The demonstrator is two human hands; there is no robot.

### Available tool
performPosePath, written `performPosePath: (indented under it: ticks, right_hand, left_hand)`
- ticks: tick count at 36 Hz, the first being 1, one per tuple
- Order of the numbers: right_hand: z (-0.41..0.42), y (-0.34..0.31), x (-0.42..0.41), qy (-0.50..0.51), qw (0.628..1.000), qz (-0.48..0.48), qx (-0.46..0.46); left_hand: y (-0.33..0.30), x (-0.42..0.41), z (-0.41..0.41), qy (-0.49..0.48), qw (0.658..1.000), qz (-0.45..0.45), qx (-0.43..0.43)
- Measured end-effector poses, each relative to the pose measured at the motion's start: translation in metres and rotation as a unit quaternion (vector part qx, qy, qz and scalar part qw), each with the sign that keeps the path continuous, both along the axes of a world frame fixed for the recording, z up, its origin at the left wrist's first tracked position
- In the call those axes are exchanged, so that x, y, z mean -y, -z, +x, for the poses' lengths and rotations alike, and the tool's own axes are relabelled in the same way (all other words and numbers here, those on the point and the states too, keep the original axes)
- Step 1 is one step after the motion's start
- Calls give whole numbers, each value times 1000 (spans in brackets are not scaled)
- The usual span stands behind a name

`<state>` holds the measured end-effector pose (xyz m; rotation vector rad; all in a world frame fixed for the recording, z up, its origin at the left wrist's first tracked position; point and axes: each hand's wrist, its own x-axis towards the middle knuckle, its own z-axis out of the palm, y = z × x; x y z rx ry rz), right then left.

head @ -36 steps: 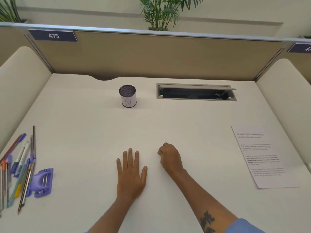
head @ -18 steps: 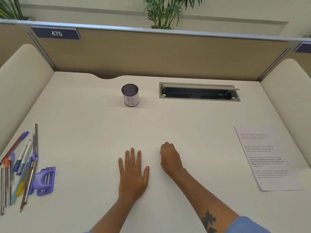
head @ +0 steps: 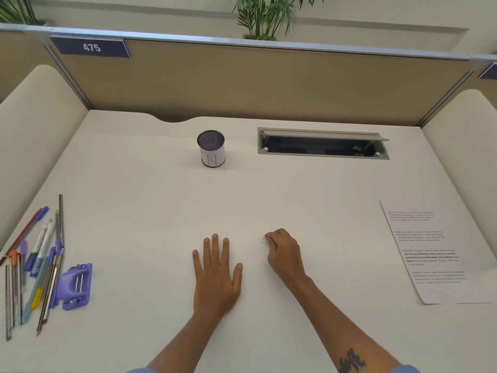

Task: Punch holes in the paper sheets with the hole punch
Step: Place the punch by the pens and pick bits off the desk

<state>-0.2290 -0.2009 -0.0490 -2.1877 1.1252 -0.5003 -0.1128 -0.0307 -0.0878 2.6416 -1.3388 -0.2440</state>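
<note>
Both empty: left hand (head: 216, 275) flat, fingers spread; right hand (head: 283, 253) curled, fingertips hidden; paper sheets (head: 435, 254) cut off.

White desk (head: 150, 200), boxed in by tan partition panels. Far centre: mesh pen cup (head: 211, 148), upright, marked "N". Just right of the cup: open cable slot (head: 322, 143) set into the surface. Left edge: row of pens and pencils (head: 35, 265), with a purple hole punch (head: 73, 286) touching the nearest ones. Right edge: printed paper sheet (head: 433, 251). Near centre: left hand (head: 217, 275) flat, fingers spread; right hand (head: 283, 254) curled, resting beside it, apart.
</note>
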Motion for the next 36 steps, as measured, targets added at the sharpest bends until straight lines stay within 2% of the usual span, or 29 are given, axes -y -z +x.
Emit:
performPosePath:
  ticks: [4, 8, 13, 20, 29, 34, 35, 36]
  right_hand:
    - [-3, -2, -5, -30, 999, -27, -2]
    - [-7, -1, -10, -70, 992, -91, -48]
    - [-13, -1, -16, -134, 966, -165, -146]
    - [-43, 4, -49, -206, 934, -216, -196]
    - [-120, -14, -120, -277, 928, -128, -213]
    - [-152, -17, -138, -294, 922, 13, -253]
    - [-156, -19, -139, -307, 914, -1, -265]
    - [-161, -17, -138, -322, 907, -55, -265]
  left_hand:
    - [-1, 0, 0, 0, 1000, 2, 0]
    - [0, 0, 0, -1, 1000, 4, 5]
    - [2, 1, 0, -3, 1000, -3, 8]
    - [3, 0, 1, -1, 1000, -5, 8]
    - [-1, -1, 1, 1, 1000, -1, 3]
    - [-3, -2, 0, 1, 1000, 1, 7]
    - [-4, -2, 0, 1, 1000, 1, 7]
    - [-4, -2, 0, 0, 1000, 3, 7]
